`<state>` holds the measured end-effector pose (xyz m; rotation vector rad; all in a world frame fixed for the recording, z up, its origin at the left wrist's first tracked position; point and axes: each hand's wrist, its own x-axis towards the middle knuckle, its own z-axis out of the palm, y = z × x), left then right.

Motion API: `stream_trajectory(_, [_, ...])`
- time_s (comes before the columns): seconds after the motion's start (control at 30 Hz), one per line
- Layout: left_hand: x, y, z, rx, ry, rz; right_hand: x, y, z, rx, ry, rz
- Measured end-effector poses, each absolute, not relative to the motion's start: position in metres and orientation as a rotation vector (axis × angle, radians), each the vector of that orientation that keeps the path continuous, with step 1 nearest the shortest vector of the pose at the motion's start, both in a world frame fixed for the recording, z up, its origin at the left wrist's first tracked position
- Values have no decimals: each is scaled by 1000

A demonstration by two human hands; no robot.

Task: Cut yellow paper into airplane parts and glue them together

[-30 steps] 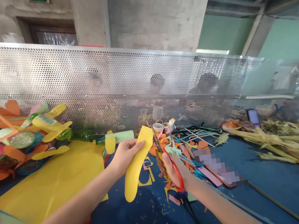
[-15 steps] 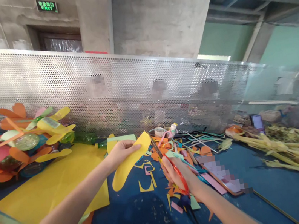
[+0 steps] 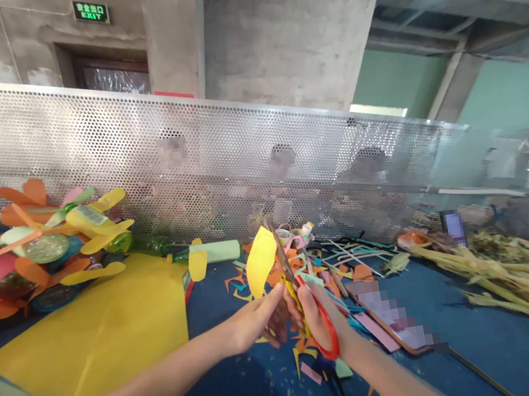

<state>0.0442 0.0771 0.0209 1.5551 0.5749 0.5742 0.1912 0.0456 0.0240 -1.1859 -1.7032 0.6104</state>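
A rounded yellow paper strip stands up in front of me, its lower end at the fingers of my left hand. That hand is closed, with the thumb on top and the other fingers partly hidden below. My right hand is wrapped around scissors with red handles and some yellow on the inner side. Their blades point up and away, close beside the paper's right edge. Whether the blades touch the paper I cannot tell. Both hands are almost touching each other.
Yellow sheets lie on the blue table at left, below paper-flower bottles. Coloured scraps spread behind the hands. A phone and dry husks lie at right. Several people sit behind a perforated metal screen.
My left hand has moved right and down, close to my right hand. The yellow strip has swung from slanting down-left to standing above the fingers. The scissors remain in my right hand.
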Motion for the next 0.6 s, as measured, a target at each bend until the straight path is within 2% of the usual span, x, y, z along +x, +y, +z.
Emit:
stream_trajectory(0.2, [41,84,17,1551,447,1181,187,40,20,-1014,-1574,749])
stream_trajectory(0.5, [45,80,34,1059,212,1337,169,29,10,-996,-1665,774])
stream_trajectory(0.6, [43,84,40,891,275,1423,168,28,7,-1067,-1716,707])
